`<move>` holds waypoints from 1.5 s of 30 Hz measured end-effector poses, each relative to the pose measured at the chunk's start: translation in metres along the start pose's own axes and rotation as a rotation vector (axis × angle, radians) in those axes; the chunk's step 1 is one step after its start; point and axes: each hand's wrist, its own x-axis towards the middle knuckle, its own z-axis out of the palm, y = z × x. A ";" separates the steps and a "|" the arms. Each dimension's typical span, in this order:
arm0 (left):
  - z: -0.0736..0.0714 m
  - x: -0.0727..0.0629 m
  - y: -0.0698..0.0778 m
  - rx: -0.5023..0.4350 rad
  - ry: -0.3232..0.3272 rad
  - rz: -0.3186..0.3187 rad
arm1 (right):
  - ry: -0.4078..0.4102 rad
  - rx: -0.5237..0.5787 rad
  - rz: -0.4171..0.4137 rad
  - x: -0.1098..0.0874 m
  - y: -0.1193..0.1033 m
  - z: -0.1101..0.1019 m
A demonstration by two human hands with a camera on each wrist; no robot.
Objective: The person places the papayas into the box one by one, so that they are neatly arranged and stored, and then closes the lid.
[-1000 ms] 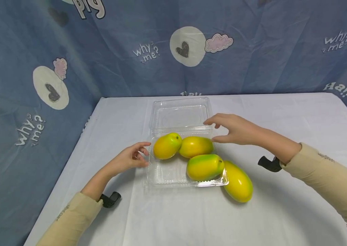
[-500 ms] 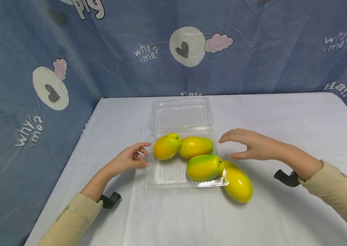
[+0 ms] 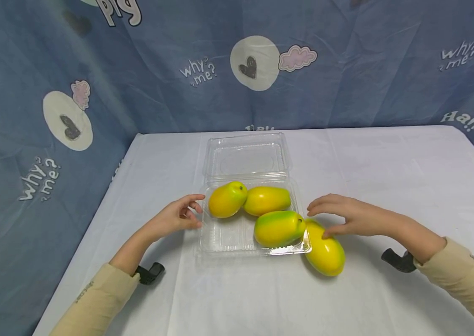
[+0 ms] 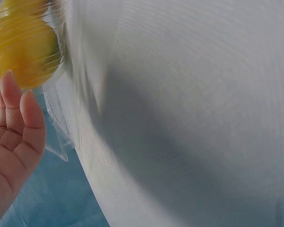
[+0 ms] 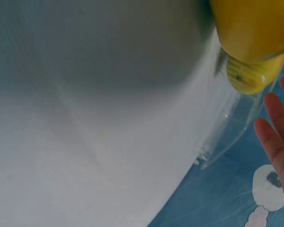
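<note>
A clear plastic clamshell box (image 3: 225,239) lies unfolded on the white table, its lid (image 3: 247,156) laid back. Inside it are three yellow-green mangoes: one at the back left (image 3: 223,204), another beside it (image 3: 268,201), and a third at the front right (image 3: 278,230). A fourth mango (image 3: 328,256) lies outside, against the box's right front corner. My right hand (image 3: 356,217) is over this outer mango, fingers spread and thumb overlapping it in the head view. My left hand (image 3: 173,219) stays at the box's left side, fingers loosely bent, fingertips right at the wall.
White cloth covers the table (image 3: 237,298). Behind and to the left hangs a blue printed curtain (image 3: 169,42). A black wrist mount shows under each forearm, the left mount (image 3: 151,273) low by the tabletop.
My right hand has moved from above the box's right back side, outward and toward me, to the outer mango. The left hand and the mangoes have kept their places.
</note>
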 end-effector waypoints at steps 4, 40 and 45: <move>0.000 0.000 0.000 0.001 0.009 -0.005 | -0.015 0.006 0.001 -0.001 0.001 0.005; 0.000 -0.003 -0.004 -0.017 0.018 -0.010 | -0.290 0.357 0.148 -0.022 0.008 -0.002; 0.000 -0.003 -0.003 -0.022 0.015 -0.005 | -0.277 0.366 0.155 -0.022 0.007 -0.005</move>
